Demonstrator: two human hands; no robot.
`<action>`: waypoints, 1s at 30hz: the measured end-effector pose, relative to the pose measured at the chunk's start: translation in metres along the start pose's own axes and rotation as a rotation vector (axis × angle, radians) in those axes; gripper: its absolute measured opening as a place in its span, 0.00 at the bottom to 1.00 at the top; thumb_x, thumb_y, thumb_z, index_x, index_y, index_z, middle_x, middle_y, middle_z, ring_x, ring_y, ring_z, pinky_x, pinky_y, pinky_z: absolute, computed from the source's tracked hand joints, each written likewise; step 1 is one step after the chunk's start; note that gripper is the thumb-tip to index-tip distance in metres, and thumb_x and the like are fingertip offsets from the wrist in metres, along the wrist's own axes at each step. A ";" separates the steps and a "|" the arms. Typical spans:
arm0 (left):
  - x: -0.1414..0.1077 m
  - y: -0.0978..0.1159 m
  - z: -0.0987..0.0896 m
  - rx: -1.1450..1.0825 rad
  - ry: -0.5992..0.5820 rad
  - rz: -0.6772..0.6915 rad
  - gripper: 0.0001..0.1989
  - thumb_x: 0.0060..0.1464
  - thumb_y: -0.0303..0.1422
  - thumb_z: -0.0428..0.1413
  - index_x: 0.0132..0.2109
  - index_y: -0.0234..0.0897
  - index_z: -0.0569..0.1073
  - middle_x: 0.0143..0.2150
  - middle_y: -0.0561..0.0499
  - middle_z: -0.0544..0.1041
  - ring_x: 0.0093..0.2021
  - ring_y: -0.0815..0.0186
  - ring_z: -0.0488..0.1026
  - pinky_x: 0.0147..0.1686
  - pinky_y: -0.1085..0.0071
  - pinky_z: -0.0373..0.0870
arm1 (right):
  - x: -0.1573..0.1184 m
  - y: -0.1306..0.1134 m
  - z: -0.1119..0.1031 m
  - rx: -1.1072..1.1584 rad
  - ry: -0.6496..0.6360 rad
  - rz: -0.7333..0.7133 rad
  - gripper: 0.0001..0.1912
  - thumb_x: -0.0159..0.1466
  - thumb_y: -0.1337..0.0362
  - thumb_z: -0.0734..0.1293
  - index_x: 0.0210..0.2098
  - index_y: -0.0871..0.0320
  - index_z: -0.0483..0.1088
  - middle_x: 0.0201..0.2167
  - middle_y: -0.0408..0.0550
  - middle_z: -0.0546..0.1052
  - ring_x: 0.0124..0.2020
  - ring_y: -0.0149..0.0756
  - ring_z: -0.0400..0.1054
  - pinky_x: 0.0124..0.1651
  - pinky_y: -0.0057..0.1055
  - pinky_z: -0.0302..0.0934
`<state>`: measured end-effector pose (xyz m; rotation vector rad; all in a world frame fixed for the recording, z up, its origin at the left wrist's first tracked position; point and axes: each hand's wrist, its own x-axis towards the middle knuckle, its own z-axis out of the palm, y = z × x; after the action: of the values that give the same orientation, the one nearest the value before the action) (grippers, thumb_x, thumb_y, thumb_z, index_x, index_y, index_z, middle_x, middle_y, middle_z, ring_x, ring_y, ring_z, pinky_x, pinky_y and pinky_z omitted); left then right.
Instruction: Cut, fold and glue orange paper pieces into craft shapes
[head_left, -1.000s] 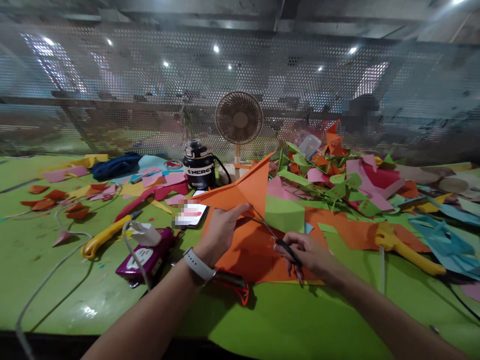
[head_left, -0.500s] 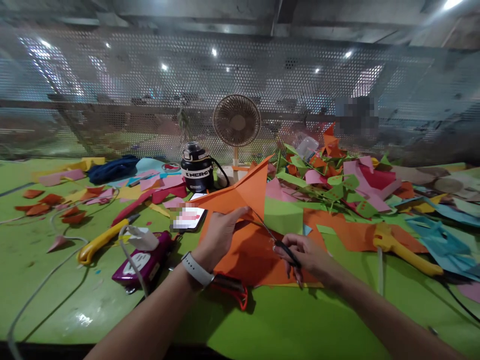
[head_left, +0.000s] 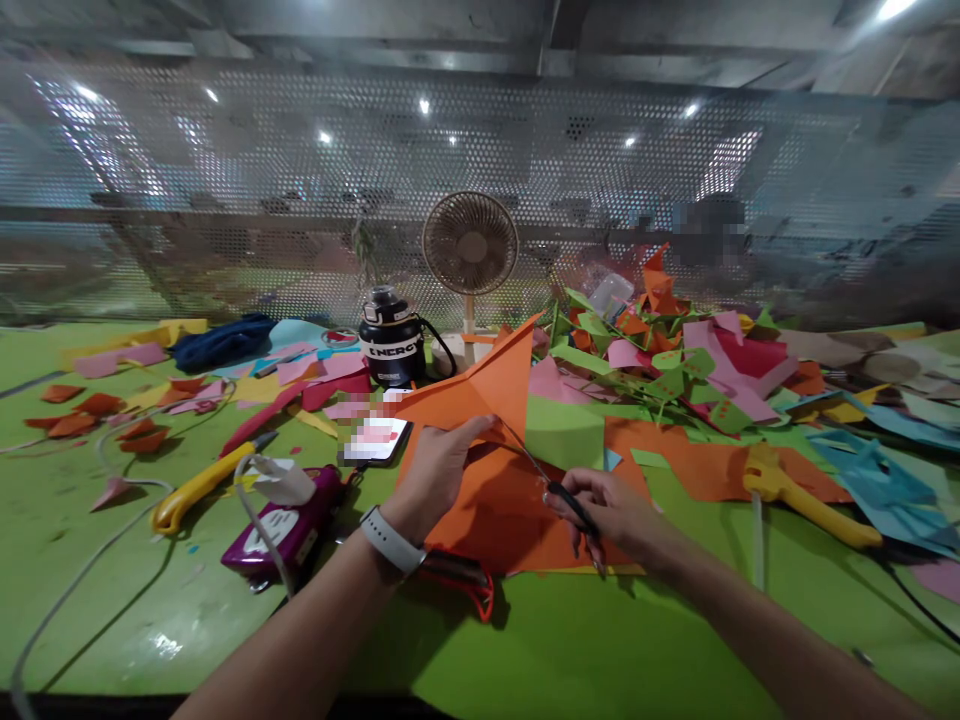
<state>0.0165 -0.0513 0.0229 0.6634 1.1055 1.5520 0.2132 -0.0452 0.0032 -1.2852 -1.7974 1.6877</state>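
My left hand (head_left: 442, 470), with a white watch on its wrist, pinches a folded sheet of orange paper (head_left: 502, 375) between thumb and fingers. In my right hand (head_left: 600, 510) is a pair of scissors (head_left: 568, 502) with black handles; its blades point up and left and meet the orange paper near my left thumb. Beneath both hands lies a larger flat orange sheet (head_left: 495, 530). Behind the scissors a light green paper (head_left: 564, 432) is partly covered. Some of the fingers of my left hand are hidden by the paper.
To the left lie a yellow-handled cutter (head_left: 202, 485), a purple power bank (head_left: 289, 525) with a white plug, and a phone (head_left: 379, 440). A black bottle (head_left: 391, 345) and a fan (head_left: 470, 243) stand behind. A yellow glue gun (head_left: 814, 500) and heaped paper scraps (head_left: 675, 370) are at right.
The whole view has shifted very slightly. My hands, the scissors and the orange paper keep nearly the same positions, with the blades still at the paper.
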 end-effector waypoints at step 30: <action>0.020 -0.008 -0.008 -0.191 0.208 -0.021 0.07 0.48 0.33 0.64 0.33 0.34 0.77 0.34 0.48 0.80 0.26 0.69 0.72 0.24 0.74 0.68 | 0.002 0.002 0.000 -0.007 0.055 0.022 0.25 0.52 0.43 0.71 0.26 0.56 0.60 0.13 0.36 0.69 0.09 0.19 0.52 0.11 0.18 0.44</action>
<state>0.0076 -0.0350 0.0102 0.3662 1.0947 1.7116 0.2125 -0.0439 0.0004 -1.3453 -1.7656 1.6426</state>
